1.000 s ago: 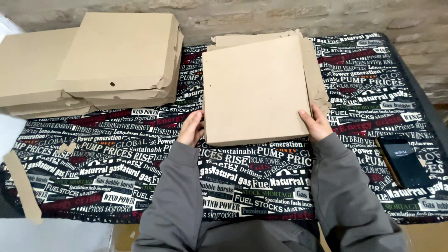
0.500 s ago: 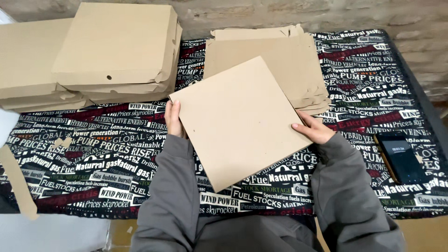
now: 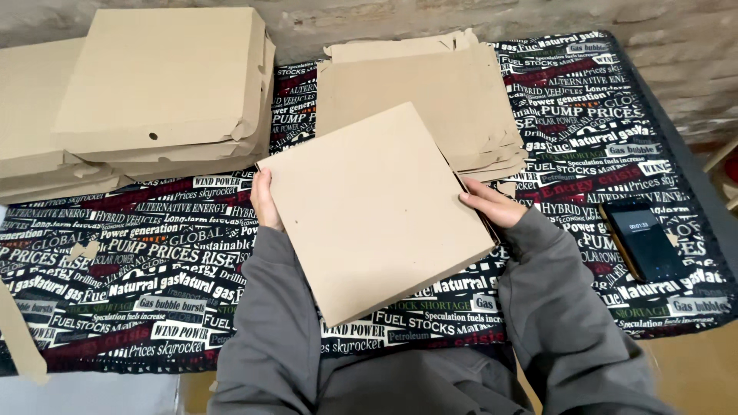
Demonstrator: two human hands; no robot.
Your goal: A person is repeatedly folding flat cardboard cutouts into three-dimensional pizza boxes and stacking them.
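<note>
I hold a flat square piece of brown cardboard over the table, turned so one corner points toward me. My left hand grips its left edge and my right hand grips its right edge. Just behind it lies a stack of flat cardboard blanks on the printed black, white and red tablecloth.
Several folded cardboard boxes are piled at the back left, with more at the far left. A dark phone lies at the right. Small cardboard scraps sit at the left, and a strip hangs off the table's left edge.
The cardboard piece has come off the stack toward me and turned from square-on to a diagonal. Both hands moved with it, the left one further left.
</note>
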